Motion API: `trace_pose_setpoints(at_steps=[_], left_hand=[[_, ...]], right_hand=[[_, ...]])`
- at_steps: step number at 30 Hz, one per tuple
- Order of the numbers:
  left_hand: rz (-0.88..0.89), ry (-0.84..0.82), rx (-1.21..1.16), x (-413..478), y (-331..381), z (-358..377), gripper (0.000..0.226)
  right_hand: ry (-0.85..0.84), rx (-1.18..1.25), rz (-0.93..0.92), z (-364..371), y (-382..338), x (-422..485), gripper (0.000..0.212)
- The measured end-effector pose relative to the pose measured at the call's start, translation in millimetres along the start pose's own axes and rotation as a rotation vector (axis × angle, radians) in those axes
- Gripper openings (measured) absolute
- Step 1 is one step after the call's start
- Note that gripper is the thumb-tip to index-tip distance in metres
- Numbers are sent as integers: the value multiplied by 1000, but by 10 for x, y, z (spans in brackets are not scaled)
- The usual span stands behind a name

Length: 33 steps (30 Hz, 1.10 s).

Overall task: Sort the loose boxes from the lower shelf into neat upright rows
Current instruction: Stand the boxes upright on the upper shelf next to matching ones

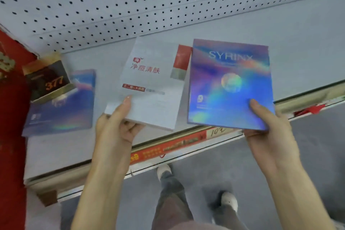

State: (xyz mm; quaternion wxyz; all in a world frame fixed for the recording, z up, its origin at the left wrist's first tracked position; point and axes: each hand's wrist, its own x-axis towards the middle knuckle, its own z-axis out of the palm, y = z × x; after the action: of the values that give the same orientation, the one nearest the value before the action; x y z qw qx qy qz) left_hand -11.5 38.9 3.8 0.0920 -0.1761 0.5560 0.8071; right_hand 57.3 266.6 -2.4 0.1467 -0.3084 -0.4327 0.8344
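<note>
The left hand [115,123] grips a flat white cardboard box with red lettering [151,84]; the right hand [268,127] grips a flat holographic blue box [229,84] above the grey shelf [280,46].

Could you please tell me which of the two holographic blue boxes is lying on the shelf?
The holographic blue box at far left, partly under the dark gold-edged box marked 377; the SYRINX box is held by the right hand.

"SYRINX" on holographic box [230,84]; "377" on dark box [49,80]; "净痘清肤" on white box [149,84].
</note>
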Motion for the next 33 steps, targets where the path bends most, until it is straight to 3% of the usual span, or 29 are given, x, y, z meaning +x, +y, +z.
trace_pose_setpoints(at_steps=[4, 11, 19, 25, 29, 33], left_hand=[[-27, -152, 8, -308, -285, 600, 17], [-73, -339, 40, -1188, -1149, 1934, 44], [-178, -531, 75, -2074, -1972, 3302, 52], [-174, -647, 96, -2170, -2195, 4170, 53], [-232, -624, 66, -2024, -2428, 4810, 31], [-235, -661, 102, -1823, -2723, 5597, 28]], right_hand=[[92, 92, -1, -750, -383, -81, 44], [179, 198, -83, -2238, -1235, -282, 25], [268, 411, -225, -3733, -2135, -566, 45], [287, 489, -270, -4370, -2596, -325, 25], [297, 432, -300, -4666, -2883, -80, 27], [363, 381, -334, -5036, -3253, 316, 27]])
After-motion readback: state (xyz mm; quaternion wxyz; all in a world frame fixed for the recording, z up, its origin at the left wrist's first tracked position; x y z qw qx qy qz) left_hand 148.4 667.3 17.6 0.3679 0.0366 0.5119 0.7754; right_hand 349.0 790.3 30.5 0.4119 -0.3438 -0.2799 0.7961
